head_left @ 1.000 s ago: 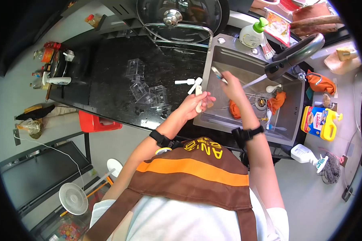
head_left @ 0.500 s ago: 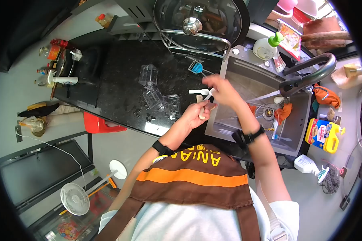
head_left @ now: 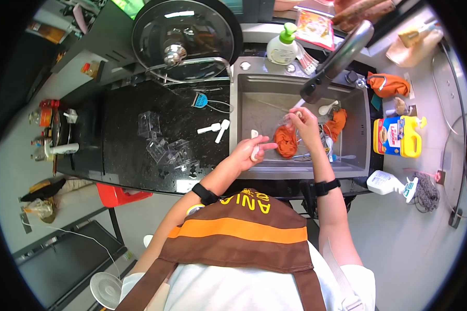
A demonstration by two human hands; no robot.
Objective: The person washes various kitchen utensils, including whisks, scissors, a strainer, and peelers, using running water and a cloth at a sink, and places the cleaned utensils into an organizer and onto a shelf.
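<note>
My left hand (head_left: 248, 154) is over the sink's near left edge, curled round a small white spoon-like piece (head_left: 255, 151) with two fingers stretched out. A second pale piece (head_left: 254, 133) shows just beyond its fingertips. My right hand (head_left: 306, 126) is above the basin under the tap, thumb and fingers pinched on a small pale piece (head_left: 299, 114) mostly hidden by them. Two white measuring spoons (head_left: 209, 128) lie on the black counter left of the sink. Below the right hand, an orange cloth (head_left: 285, 141) rests in the sink (head_left: 264, 168).
A curved tap (head_left: 342, 59) reaches over the basin. On the counter are a blue slotted strainer (head_left: 200, 100), clear plastic boxes (head_left: 158, 147) and a large glass lid (head_left: 187, 36) on a rack. A soap bottle (head_left: 283, 46) stands behind the sink; a yellow jug (head_left: 398, 136) is at right.
My right hand has left a white measuring spoon on the counter beside another and moved right, under the tap. My left hand has moved over the sink edge. The view has shifted right.
</note>
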